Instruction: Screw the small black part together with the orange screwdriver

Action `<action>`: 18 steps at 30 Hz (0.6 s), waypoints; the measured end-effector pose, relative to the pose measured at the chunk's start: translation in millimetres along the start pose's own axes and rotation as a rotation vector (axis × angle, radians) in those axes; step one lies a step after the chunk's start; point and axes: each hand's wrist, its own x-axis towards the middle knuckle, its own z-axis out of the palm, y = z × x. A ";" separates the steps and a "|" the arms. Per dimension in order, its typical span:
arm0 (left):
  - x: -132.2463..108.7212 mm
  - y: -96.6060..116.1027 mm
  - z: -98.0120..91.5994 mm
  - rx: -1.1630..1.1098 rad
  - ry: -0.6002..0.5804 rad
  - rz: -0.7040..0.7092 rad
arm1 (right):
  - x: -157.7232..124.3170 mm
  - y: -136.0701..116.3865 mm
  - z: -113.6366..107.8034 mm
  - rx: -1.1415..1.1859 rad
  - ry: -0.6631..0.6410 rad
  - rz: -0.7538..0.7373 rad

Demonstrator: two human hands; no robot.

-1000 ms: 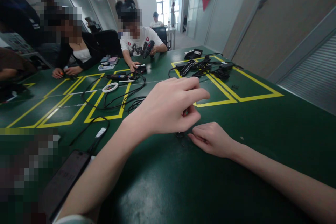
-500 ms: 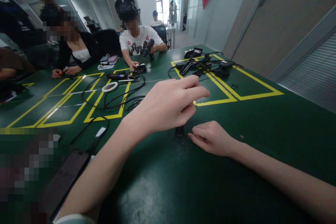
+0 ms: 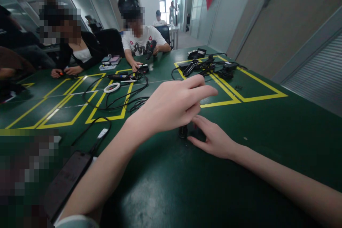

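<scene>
On the green table (image 3: 165, 192) stands a small black object (image 3: 182, 132), its top hidden under my left hand (image 3: 176, 105). That hand hangs over it with curled fingers; whatever its thumb and fingertips grip is hidden from view. Just to the right of the black object is my right hand (image 3: 213, 137). Its thumb and fingers are apart, with the thumb tip close to the object's base and the fingertips near the underside of my left hand.
A phone (image 3: 68, 181) with a cable lies at the lower left. Black cables, a white ring (image 3: 112, 87) and yellow tape lines are farther off. Black devices (image 3: 192, 67) lie beyond my hands. Across the table, a person holds a power drill (image 3: 151, 49).
My right hand has opened from a closed shape, its fingers spreading toward the black object. My left hand has shifted slightly, its outstretched finger now a little farther right.
</scene>
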 end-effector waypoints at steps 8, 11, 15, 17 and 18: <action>-6.6 -12.4 -19.6 0.005 0.119 -0.075 | -0.8 3.3 5.5 0.178 -0.156 0.056; -8.0 -16.5 -20.9 0.025 0.118 -0.099 | -0.2 0.5 9.5 0.232 -0.119 0.067; -6.6 -17.4 -15.8 0.021 0.076 -0.075 | 2.9 -3.0 14.8 0.291 -0.075 0.119; -6.2 -17.2 -14.4 0.018 0.067 -0.070 | 4.1 -3.8 13.9 0.312 -0.081 0.124; -6.2 -17.2 -14.3 0.016 0.070 -0.070 | 4.4 -3.8 12.3 0.311 -0.081 0.123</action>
